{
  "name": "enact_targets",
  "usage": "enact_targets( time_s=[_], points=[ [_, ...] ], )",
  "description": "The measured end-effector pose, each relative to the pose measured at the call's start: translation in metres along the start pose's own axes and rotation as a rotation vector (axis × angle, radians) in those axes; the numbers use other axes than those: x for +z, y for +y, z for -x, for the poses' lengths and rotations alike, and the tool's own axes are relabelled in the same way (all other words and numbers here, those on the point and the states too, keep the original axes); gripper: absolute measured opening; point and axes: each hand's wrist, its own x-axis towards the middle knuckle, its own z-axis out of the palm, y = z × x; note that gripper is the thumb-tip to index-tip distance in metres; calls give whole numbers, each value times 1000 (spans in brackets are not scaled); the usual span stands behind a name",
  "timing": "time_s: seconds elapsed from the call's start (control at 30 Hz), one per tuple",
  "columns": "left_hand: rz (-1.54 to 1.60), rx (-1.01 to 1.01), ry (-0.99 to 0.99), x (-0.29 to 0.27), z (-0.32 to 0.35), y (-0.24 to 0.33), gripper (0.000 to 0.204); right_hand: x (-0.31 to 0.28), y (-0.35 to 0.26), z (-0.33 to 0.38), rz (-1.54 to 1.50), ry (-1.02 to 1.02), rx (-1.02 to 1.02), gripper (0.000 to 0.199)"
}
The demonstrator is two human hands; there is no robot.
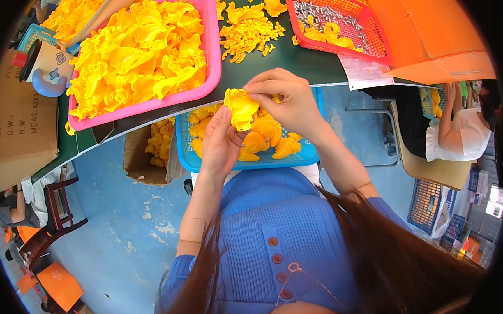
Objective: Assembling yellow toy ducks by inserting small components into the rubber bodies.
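Note:
A hollow yellow plastic part (pixel 241 108) with a wavy edge is held up just past the table's near edge. My left hand (pixel 221 140) is closed on it, thumb and fingers gripping its lower left side. From the right, my right hand (pixel 285 99) reaches in with bent fingers, pinching at the part's upper right edge; whether a smaller piece is between those fingertips is hidden. Below both hands, a blue basket (pixel 185 151) on my lap holds several orange-yellow moulded parts (pixel 267 131).
A pink basket (pixel 214 63) heaped with yellow shells stands on the dark green table (pixel 315 70). Small yellow pieces (pixel 252 36) lie beside it. A red basket (pixel 378 39) contains metal pins and yellow parts. A cardboard box (pixel 136 156) sits below. Another person (pixel 458 131) is seated at right.

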Motion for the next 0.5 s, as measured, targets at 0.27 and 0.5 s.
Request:
enact_targets(
  time_s=[0.27, 0.5],
  points=[
    [-70, 51, 31, 2, 0, 3, 34, -5, 2, 3, 25, -178, 10, 37],
    [-109, 65, -38, -2, 1, 4, 31, 3, 6, 11, 13, -124, -42, 41]
  ],
)
